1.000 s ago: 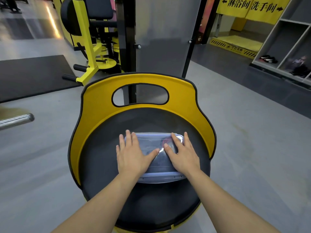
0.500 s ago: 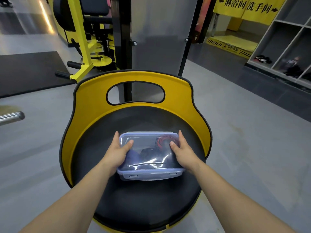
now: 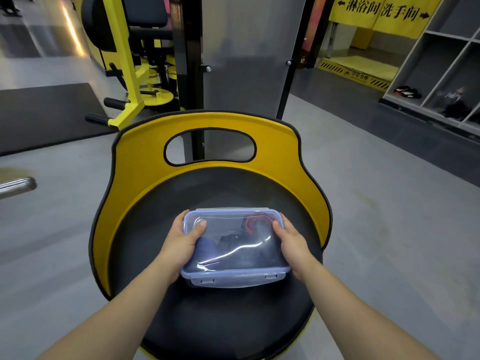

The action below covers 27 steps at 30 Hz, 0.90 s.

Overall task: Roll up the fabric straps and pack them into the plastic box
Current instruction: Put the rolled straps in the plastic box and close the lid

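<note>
1. box [image 3: 233, 253]: clear plastic with a bluish lid on, over the black pad of the seat [image 3: 207, 320].
2. straps [image 3: 250, 224]: rolled inside the box, red and dark, seen through the lid.
3. left hand [image 3: 179, 242]: fingers curled round the box's left end, thumb on the lid.
4. right hand [image 3: 291, 241]: grips the right end likewise.
5. seat rim: yellow, with an oval cut-out.

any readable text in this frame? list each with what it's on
"淋浴间" after a left arrow: yellow banner, top right.
"洗手间" before a right arrow: same banner.
"小心台阶", small and only just legible: yellow hazard strip on the floor below the banner.
Plastic box, held by left hand and right hand: no text visible.
Yellow and black seat: no text.
</note>
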Tool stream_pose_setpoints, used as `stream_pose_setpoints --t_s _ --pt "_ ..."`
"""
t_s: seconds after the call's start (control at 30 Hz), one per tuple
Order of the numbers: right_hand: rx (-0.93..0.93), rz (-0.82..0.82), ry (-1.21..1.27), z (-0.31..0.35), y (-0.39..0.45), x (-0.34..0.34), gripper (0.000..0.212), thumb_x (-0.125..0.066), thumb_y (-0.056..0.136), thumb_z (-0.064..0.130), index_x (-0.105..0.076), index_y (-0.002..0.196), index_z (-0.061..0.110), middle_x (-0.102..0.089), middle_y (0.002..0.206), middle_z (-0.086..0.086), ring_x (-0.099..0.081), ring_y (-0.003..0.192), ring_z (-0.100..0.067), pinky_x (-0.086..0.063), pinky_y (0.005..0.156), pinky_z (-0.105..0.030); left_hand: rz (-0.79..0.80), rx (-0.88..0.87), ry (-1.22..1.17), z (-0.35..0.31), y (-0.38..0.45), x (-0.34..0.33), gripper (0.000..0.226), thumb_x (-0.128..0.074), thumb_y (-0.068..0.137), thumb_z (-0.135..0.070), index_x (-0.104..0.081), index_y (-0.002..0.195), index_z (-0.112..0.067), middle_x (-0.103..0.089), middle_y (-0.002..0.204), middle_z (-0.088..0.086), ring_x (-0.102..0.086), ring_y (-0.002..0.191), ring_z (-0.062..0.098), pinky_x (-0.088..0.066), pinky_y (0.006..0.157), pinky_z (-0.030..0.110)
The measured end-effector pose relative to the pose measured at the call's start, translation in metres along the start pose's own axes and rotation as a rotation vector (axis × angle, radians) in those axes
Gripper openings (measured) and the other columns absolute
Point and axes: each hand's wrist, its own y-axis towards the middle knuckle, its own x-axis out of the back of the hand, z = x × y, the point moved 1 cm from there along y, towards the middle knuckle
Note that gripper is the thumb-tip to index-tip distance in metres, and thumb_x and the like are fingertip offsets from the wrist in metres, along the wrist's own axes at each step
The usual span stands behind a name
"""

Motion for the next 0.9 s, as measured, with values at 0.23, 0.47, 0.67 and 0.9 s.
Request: stream_pose_setpoints --t_s 0.23,0.47,0.67,0.9 --pt "0.139 -0.477 -0.132 0.003 -0.034 -0.008 0.028 -0.066 0.097 0.033 -0.076 0.118 0.016 -0.075 0.111 0.004 -0.067 0.104 -0.016 -0.049 0.093 -0.027 -0.386 -0.124 0.188 0.001 -0.066 -0.016 0.035 -0.061 0.099 -0.031 -0.065 0.133 -0.024 -0.07 0.115 -0.007 -0.063 0.113 0.022 -0.048 0.094 0.033" --pt "0.03 -0.291 0.07 -0.016 -0.041 -0.02 0.041 -0.042 0.108 0.03 -0.053 0.147 0.028 -0.057 0.144 0.013 -0.05 0.136 -0.012 -0.039 0.118 -0.041 -0.301 -0.02 -0.04 0.016 -0.063 -0.019 0.044 -0.045 0.107 -0.034 -0.046 0.151 -0.034 -0.056 0.145 -0.01 -0.054 0.132 0.017 -0.042 0.114 0.042" --pt "0.025 -0.297 0.001 -0.009 -0.031 -0.021 0.041 -0.043 0.108 0.034 -0.053 0.147 0.026 -0.058 0.144 0.009 -0.051 0.135 -0.016 -0.041 0.117 -0.043 -0.298 -0.033 -0.003 0.013 -0.057 -0.022 0.042 -0.044 0.107 -0.035 -0.049 0.148 -0.035 -0.061 0.132 -0.01 -0.058 0.12 0.016 -0.047 0.109 0.041" --pt "0.078 -0.546 -0.054 0.001 -0.068 -0.02 0.028 -0.058 0.102 0.026 -0.071 0.124 0.015 -0.067 0.103 0.004 -0.063 0.1 -0.018 -0.045 0.089 -0.027 -0.521 -0.127 0.177 0.018 -0.101 -0.025 0.043 -0.047 0.105 -0.042 -0.063 0.138 -0.019 -0.071 0.121 0.005 -0.063 0.113 0.028 -0.048 0.1 0.043"
